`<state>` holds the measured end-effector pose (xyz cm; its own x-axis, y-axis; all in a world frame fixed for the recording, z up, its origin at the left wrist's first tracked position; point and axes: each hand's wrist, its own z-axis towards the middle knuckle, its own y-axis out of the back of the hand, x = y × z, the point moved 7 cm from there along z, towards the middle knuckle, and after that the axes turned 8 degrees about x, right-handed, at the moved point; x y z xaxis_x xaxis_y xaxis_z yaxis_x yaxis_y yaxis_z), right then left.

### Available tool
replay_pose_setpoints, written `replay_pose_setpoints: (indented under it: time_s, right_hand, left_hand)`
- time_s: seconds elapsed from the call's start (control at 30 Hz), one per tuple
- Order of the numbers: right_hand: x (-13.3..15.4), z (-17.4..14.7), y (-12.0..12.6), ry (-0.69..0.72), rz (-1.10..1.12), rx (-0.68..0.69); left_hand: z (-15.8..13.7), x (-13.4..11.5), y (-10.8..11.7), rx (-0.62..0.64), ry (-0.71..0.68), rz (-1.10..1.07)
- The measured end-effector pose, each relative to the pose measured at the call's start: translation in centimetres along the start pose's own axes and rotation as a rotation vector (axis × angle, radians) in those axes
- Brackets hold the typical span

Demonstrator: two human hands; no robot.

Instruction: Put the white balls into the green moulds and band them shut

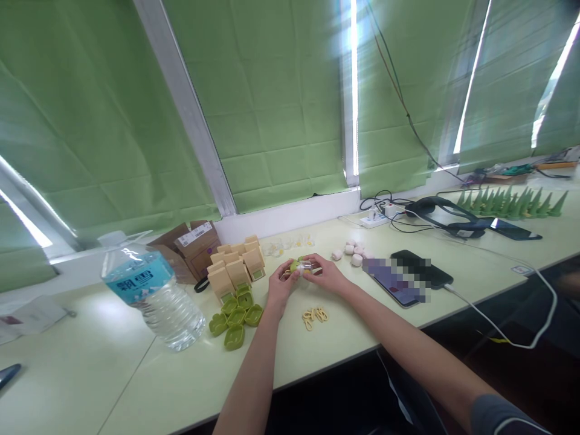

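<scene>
My left hand [283, 281] is closed on a small green plastic piece [295, 266]. A small clear plastic piece [306, 264] is pinched in my right hand [325, 274], and the two pieces meet between my fingers. In front of my hands lie several pale yellow loops [315, 316]. Left of my left hand several olive-green plastic cups [236, 317] stand in a cluster, with upright beige plastic pieces [231, 269] behind them. Clear pieces with yellow spots [290, 243] are lined up beyond my hands. Several pale pink, rounded pieces [356, 260] lie to the right.
A large water bottle [154, 290] tilts in view at the left, near an open cardboard box [193, 248]. Two phones [421, 269], a white cable [498, 332], a power strip [375, 219] and a black headset strap [446, 216] lie to the right. Green cones [512, 202] stand farther back.
</scene>
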<state>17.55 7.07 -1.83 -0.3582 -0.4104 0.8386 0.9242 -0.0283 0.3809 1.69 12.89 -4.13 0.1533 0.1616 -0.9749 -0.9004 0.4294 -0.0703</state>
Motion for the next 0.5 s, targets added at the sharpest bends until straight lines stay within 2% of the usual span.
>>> replay_pose_setpoints:
  time_s: [0.5]
  right_hand:
    - [-0.35,0.14,-0.29,0.006,-0.020,0.003]
  left_hand:
    - [-0.37,-0.43,-0.40,0.009,0.024,0.011]
